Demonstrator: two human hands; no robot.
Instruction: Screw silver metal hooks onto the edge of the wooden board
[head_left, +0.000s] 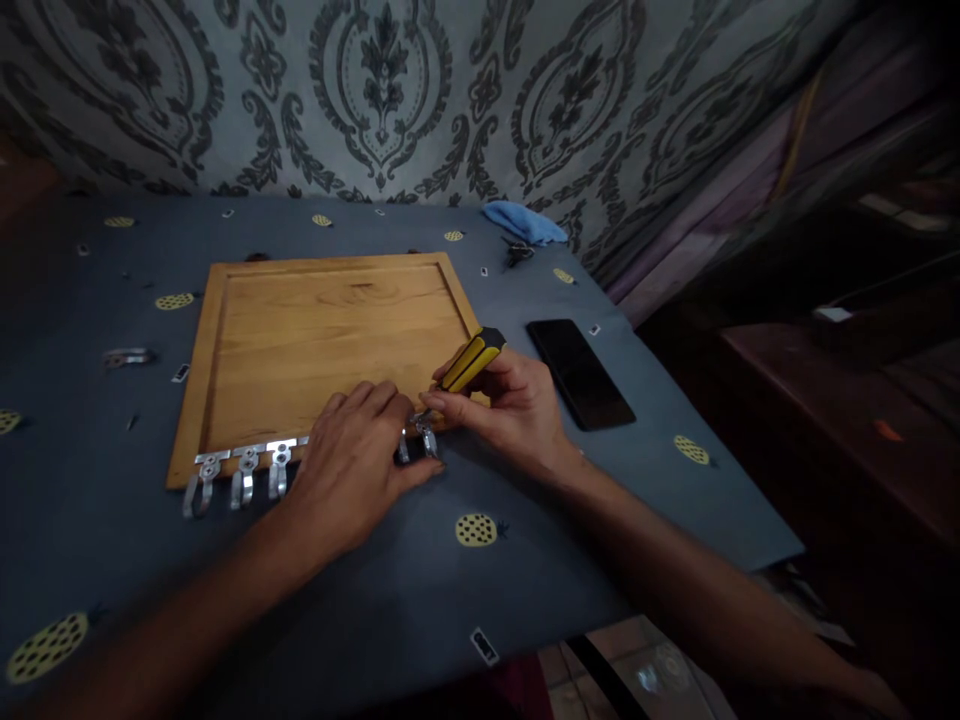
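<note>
A wooden board [337, 340] with a raised frame lies on the table, several silver metal hooks [244, 475] along its near edge. My right hand [517, 405] grips a yellow and black screwdriver [471, 362], tilted, its lower end at the right-most hook [426, 435]. The screwdriver's tip is too small to make out. My left hand [356, 450] rests over the board's near edge, index finger and thumb closed around the hooks beside the screwdriver. The hand hides part of the hook row.
A black phone [581, 375] lies right of the board. Behind it are a blue cloth [525, 222] and a small dark object [517, 252]. One loose hook [129, 357] lies to the left. The table [600, 520] has a pineapple-print cover; a patterned curtain [480, 110] hangs behind.
</note>
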